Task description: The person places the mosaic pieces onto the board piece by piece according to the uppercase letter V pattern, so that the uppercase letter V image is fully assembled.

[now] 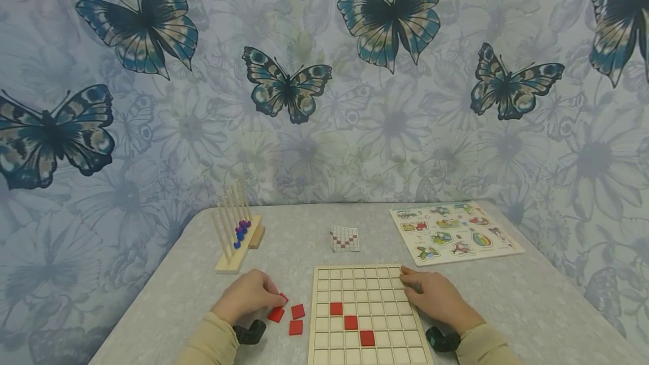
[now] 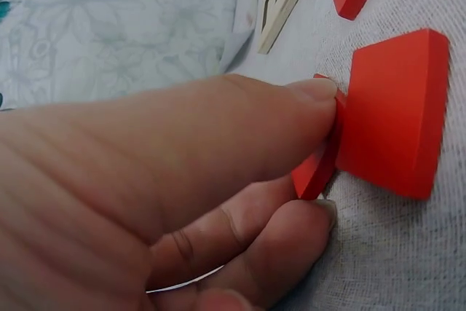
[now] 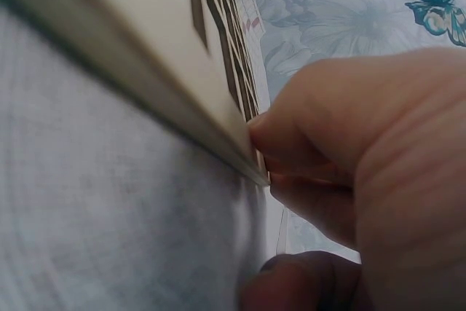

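Note:
My left hand (image 1: 250,294) pinches a small red square tile (image 2: 318,169) between thumb and fingers, tilted up from the cloth. Close beside it lies another red tile (image 2: 393,114), with two more red tiles (image 1: 297,311) a little to the right. A pale wooden grid board (image 1: 390,297) occupies the front middle of the table. Three red tiles (image 1: 351,323) sit in its cells, stepping diagonally down to the right. At the board's far right corner, my right hand (image 1: 437,296) grips the edge with thumb and fingers.
Behind the board lies a small card (image 1: 345,239) printed with a grid and a red V-like pattern. A wooden peg stand (image 1: 233,261) with blue and purple beads stands back left, a wooden block (image 1: 257,237) beside it. Back right is a picture puzzle board (image 1: 446,252).

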Demonstrator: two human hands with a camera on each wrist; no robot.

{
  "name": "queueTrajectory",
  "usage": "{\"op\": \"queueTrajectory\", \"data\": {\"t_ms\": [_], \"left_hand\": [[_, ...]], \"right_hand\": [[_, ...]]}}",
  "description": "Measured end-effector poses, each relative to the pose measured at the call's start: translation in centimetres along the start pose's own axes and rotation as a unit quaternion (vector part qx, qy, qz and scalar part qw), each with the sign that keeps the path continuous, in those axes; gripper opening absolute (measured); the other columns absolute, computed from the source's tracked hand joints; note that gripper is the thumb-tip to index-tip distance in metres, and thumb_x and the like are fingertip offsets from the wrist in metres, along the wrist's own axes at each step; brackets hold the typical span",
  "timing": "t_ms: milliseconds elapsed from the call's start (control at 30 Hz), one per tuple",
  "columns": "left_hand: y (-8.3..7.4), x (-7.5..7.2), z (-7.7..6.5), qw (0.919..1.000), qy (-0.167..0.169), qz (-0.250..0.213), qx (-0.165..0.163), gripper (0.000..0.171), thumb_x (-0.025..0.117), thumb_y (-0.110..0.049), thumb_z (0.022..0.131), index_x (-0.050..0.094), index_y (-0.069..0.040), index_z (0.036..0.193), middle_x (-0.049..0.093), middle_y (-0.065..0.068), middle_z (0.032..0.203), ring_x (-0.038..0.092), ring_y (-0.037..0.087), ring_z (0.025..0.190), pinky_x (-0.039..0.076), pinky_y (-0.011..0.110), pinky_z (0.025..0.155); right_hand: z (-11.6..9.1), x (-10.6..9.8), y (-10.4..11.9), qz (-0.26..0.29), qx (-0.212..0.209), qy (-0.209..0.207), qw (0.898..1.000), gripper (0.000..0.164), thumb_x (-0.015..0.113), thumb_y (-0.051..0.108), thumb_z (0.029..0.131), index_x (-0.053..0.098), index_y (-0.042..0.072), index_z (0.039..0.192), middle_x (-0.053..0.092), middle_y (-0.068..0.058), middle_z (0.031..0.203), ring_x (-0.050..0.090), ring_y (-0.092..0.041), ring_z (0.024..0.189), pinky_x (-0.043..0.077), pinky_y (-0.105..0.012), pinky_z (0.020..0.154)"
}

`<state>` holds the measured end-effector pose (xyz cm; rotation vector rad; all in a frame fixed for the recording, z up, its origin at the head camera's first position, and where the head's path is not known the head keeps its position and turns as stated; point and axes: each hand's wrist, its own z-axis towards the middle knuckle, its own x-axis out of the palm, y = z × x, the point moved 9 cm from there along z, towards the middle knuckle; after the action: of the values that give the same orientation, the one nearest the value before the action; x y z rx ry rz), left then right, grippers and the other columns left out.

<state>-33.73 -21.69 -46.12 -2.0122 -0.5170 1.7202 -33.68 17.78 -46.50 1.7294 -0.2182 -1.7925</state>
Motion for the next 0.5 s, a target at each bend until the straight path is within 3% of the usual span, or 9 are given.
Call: {"op": "queueTrajectory", "data": {"t_ms": [500], "left_hand": [[-0.45, 0.03, -0.22, 0.9997, 0.008, -0.019, -0.012, 0.027, 0.090, -0.029, 0.078, 0.069, -0.013, 0.082, 0.064, -0.001, 0.076, 0.054, 0.017, 0.070, 0.041, 0.033, 0.059]], "right_hand": [[-0.09, -0.19, 0.14, 0.002, 0.014, -0.011, 1.000, 0.034, 0.072, 0.018, 0.096, 0.072, 0.008, 0.129, 0.061, -0.002, 0.146, 0.059, -0.034, 0.133, 0.046, -0.055, 0.107]]}}
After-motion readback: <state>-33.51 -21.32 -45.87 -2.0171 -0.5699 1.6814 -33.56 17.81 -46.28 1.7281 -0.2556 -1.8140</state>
